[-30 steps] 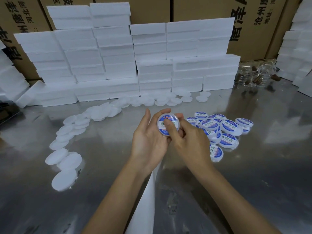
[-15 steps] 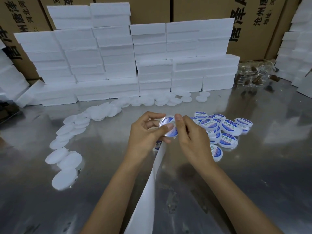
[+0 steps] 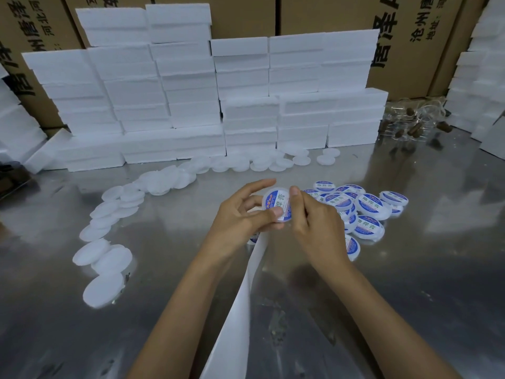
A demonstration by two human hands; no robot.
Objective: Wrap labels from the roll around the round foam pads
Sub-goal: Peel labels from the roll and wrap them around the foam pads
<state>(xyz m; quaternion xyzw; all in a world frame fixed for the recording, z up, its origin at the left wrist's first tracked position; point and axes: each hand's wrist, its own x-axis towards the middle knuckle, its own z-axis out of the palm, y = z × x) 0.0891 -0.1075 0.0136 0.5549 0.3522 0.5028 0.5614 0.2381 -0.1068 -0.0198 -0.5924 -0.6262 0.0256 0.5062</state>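
Blue-white label (image 3: pixel 277 205) half-smoothed on pad (image 3: pixel 284 192), pinched above desk (image 3: pixel 410 269) centre by fingers of left hand (image 3: pixel 240 222) and right hand (image 3: pixel 314 225). Risk: creasing or skewing from uneven pressing; backing strip (image 3: pixel 246 291) tugging.

Bare tabletop (image 3: pixel 410 283) open at near right and near left. Hemmed in at the back by stacked foam blocks (image 3: pixel 191 105); on the left by a curving trail of plain foam pads (image 3: pixel 109 258); just right of centre by a heap of labelled pads (image 3: pixel 369 206) — and split down the near middle by white label strip (image 3: pixel 240 310).
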